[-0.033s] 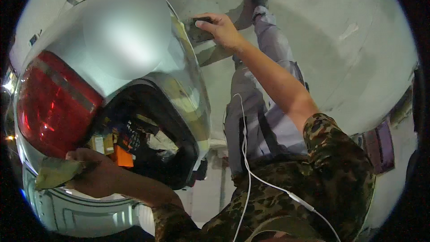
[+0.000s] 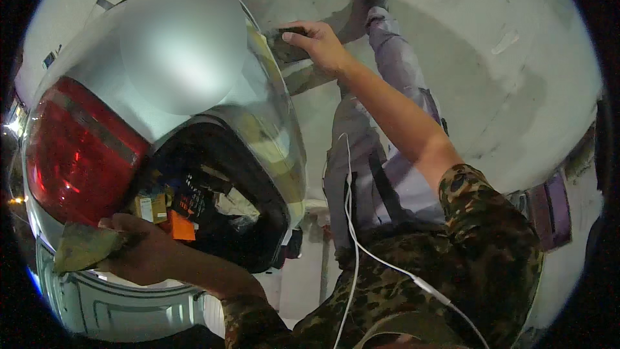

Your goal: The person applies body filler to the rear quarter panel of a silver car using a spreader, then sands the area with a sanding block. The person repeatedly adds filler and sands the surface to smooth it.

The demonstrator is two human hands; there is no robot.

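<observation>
My right hand is pinched around a dark flat piece, thumb on top, beside the edge of a silver car body panel. Whether that piece touches the panel I cannot tell. Yellowish filler patches run down the panel's side. At lower left my left hand grips a flat yellowish-grey plate, just below the red tail light. The fingers of this hand are partly in shadow.
Between the tail light and the patched side is a dark opening, with an orange card and small boxes inside. A white cable hangs across my front. Pale floor lies to the right; a panelled door is at lower left.
The view has shifted very slightly. Both hands keep their holds and places beside the car.
</observation>
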